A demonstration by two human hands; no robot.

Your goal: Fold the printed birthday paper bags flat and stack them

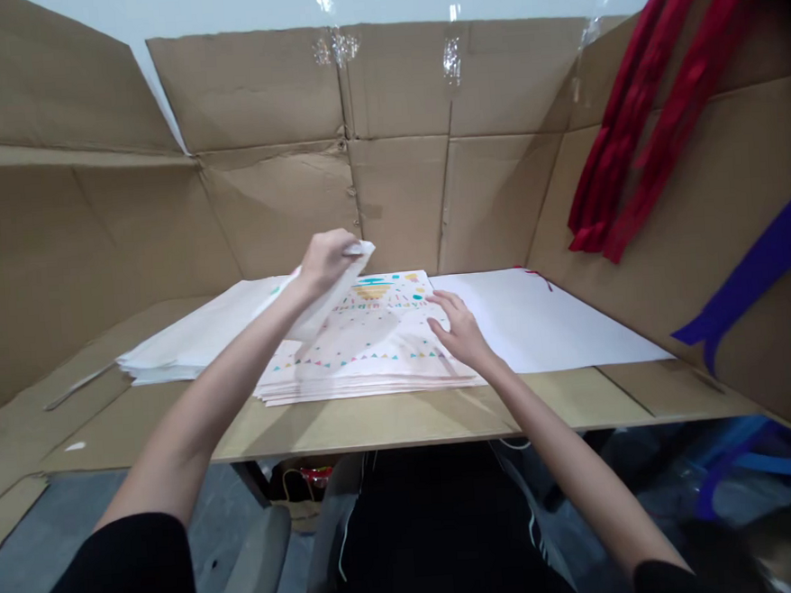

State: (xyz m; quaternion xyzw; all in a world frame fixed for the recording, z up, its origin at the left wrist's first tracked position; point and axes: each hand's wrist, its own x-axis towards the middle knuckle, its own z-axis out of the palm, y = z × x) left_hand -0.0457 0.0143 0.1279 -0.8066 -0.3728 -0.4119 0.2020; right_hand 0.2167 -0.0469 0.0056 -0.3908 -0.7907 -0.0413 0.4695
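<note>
My left hand (327, 261) is closed on the edge of a thin white sheet (325, 306), raised above a stack of printed sheets (365, 357). The stack shows a cake picture, coloured lettering and rows of small triangles. My right hand (461, 330) is open, its fingers apart, over the right edge of this stack; I cannot tell if it touches. On the left, partly behind my left forearm, lies a pile of white sheets (195, 333). To the right of the printed stack is a plain white sheet (539, 323).
Cardboard walls (401, 188) enclose the cardboard-covered table (404, 418) at the back and sides. Red ribbons (654, 116) and a blue ribbon (759, 262) hang at the right wall. A thin strip (80, 388) lies at left. A paper bag (305, 497) stands below the table.
</note>
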